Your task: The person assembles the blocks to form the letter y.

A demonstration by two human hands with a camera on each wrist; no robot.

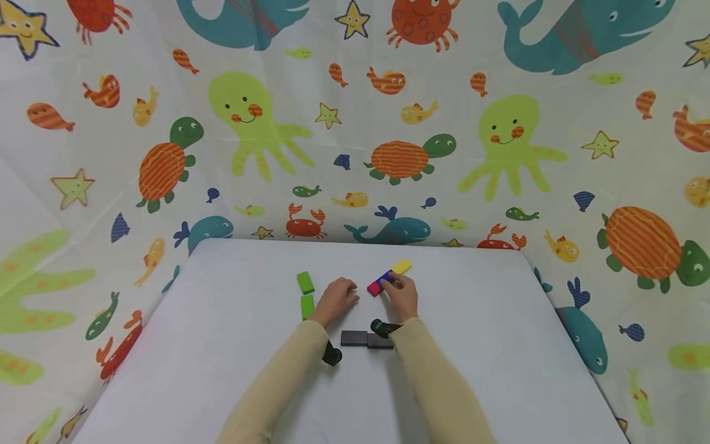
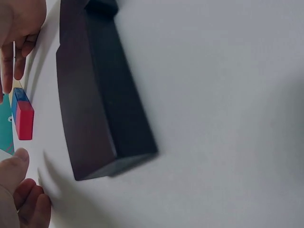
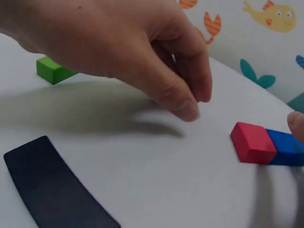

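Note:
In the head view my right hand [image 1: 403,295] is at a blue block [image 1: 384,278], thumb and finger at its two sides. A red block [image 1: 374,288] adjoins its near end and a yellow block [image 1: 402,266] its far end, making a slanted row. The right wrist view shows only a fingertip of that hand by the blue block [image 3: 285,146], beside the red block [image 3: 254,143]. My left hand [image 1: 336,300] hovers left of the row, fingers bent loosely around nothing. Its thumb and fingertips [image 3: 187,110] are apart from the red block.
Two green blocks [image 1: 306,282] lie left of my left hand, nearly end to end. Two black blocks [image 1: 354,338] stand end to end nearer me, partly under my right sleeve. The white tabletop [image 1: 233,296] meets a cloth [image 1: 333,203] printed with sea animals.

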